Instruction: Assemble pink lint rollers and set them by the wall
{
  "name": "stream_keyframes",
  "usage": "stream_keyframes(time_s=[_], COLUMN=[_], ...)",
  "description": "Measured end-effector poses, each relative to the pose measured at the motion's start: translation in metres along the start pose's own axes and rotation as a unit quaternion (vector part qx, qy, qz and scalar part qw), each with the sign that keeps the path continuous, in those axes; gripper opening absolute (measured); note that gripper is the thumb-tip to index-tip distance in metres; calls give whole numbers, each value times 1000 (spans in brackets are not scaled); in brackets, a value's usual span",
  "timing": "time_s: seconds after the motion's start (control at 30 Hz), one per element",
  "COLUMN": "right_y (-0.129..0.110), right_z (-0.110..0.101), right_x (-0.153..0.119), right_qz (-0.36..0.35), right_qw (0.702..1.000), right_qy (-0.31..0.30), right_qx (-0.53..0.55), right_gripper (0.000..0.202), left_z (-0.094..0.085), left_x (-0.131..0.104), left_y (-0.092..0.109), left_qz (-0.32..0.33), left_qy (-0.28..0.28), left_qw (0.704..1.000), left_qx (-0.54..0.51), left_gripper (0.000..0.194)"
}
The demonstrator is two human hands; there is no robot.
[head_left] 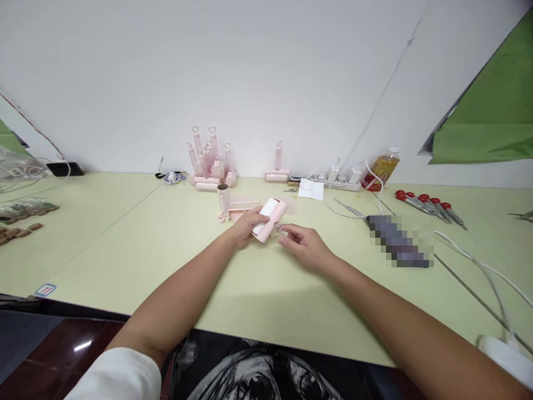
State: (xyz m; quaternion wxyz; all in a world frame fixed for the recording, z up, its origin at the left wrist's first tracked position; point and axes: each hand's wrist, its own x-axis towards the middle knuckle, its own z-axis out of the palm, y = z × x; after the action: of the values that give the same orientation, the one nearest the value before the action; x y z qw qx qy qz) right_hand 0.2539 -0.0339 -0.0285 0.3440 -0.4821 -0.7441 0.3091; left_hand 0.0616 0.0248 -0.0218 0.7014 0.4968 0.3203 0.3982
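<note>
My left hand (247, 228) is closed round a pink lint roller head (272, 222) with a white roll in it, held tilted above the table. In the fingers of my right hand (307, 244) is a small clear plastic piece (280, 229), which meets the right side of the roller head; whether it is joined there I cannot tell. Just beyond my left hand stands a pink roll with a brown core (224, 195). Pink and clear plastic parts (245, 203) lie beside it, partly hidden by the hand.
Several pink lint rollers (204, 161) stand by the wall, another (278, 164) further right. A power strip (337, 183), a bottle (383, 169) and red-capped tools (428, 205) are at the right, with white cables (474, 258) and a blurred dark object (397, 241). Brown pieces (16, 232) lie left.
</note>
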Motion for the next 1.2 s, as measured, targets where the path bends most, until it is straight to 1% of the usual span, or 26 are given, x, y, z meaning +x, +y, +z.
stream_keyframes(time_s=[0.13, 0.33, 0.4, 0.6, 0.73, 0.9, 1.03, 1.2], right_y=[0, -3, -4, -5, -4, -2, -1, -2], right_z=[-1, -3, -4, -5, -5, -2, -3, -5], right_x=[1, 1, 1, 0, 1, 2, 2, 1], right_qz=[-2, -19, -21, -2, -2, 1, -3, 3], right_qw=[1000, 998, 997, 995, 994, 992, 993, 993], right_qy=[9, 7, 4, -43, -59, -71, -74, -83], right_qx=[-19, -61, -72, -85, -89, -103, -95, -87], right_gripper=[38, 26, 25, 32, 32, 31, 31, 32], left_z=[0, -2, -4, -7, -3, 0, 2, 7], left_x=[0, 1, 2, 2, -1, -5, -8, -13], left_y=[-1, -2, -3, -7, -7, -3, 2, 3], left_qz=[8, 6, 11, 42, 59, 59, 58, 38], left_qy=[-17, -22, -20, -7, -27, -55, -44, -39], left_qw=[1000, 1000, 999, 991, 983, 979, 973, 967], left_qx=[-10, 16, 30, 124, 174, 187, 221, 249], left_gripper=[52, 49, 50, 49, 49, 45, 47, 51])
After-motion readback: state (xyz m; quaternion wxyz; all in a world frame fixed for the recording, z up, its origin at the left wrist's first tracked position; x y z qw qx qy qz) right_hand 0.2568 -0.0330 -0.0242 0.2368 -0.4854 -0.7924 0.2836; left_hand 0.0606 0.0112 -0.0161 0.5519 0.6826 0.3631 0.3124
